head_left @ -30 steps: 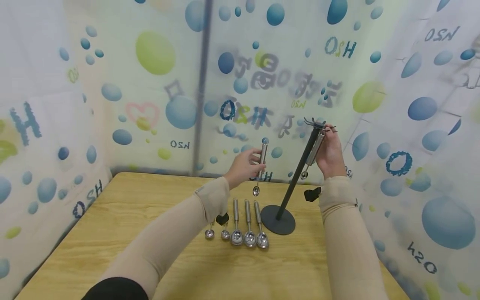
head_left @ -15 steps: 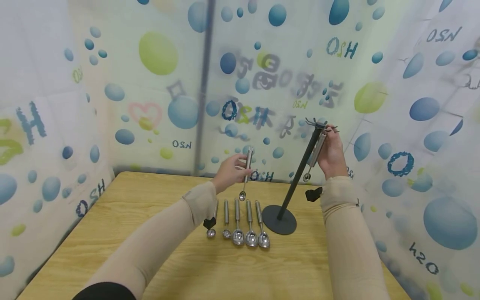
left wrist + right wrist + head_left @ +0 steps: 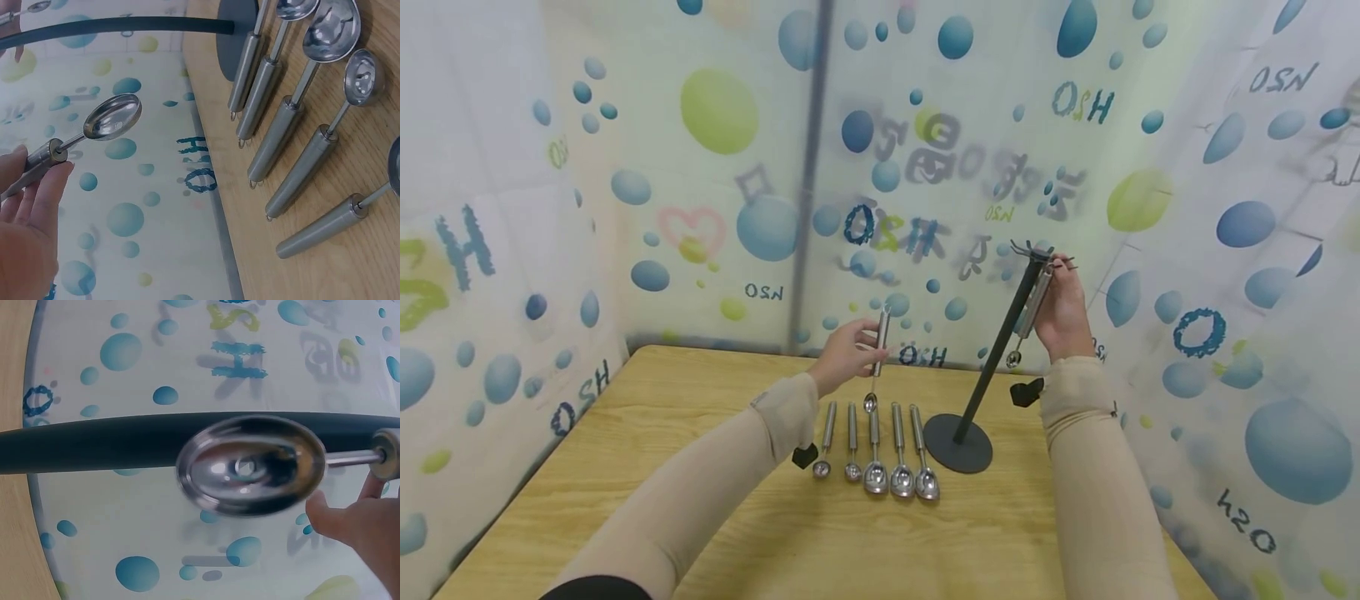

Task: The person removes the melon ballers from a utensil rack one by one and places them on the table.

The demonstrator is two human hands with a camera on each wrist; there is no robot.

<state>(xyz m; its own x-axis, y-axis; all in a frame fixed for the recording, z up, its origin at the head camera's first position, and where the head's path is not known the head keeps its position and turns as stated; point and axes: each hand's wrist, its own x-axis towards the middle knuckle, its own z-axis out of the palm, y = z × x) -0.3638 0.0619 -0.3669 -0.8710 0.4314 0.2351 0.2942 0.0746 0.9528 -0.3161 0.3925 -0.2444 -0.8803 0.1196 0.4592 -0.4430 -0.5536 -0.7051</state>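
Observation:
My left hand (image 3: 846,357) pinches the steel handle of a small oval scoop (image 3: 881,342) above the back of the table, its bowl hanging down. In the left wrist view this scoop's bowl (image 3: 114,116) shows beyond the fingertips. My right hand (image 3: 1063,310) is raised at the top of a dark hook stand (image 3: 996,354), fingertips by a hook. Another oval scoop (image 3: 1036,307) hangs there beside the palm; its bowl (image 3: 250,465) fills the right wrist view's middle. Whether the fingers grip its handle or the hook is hidden.
Several steel scoops lie side by side on the wooden table, among them a large one (image 3: 876,477) and a small round one (image 3: 822,468). The stand's round base (image 3: 958,443) is right of them. A patterned curtain (image 3: 715,208) closes off the back.
My left hand has carried its scoop leftward and down, away from the stand and over the row on the table. The right hand stays at the stand's top.

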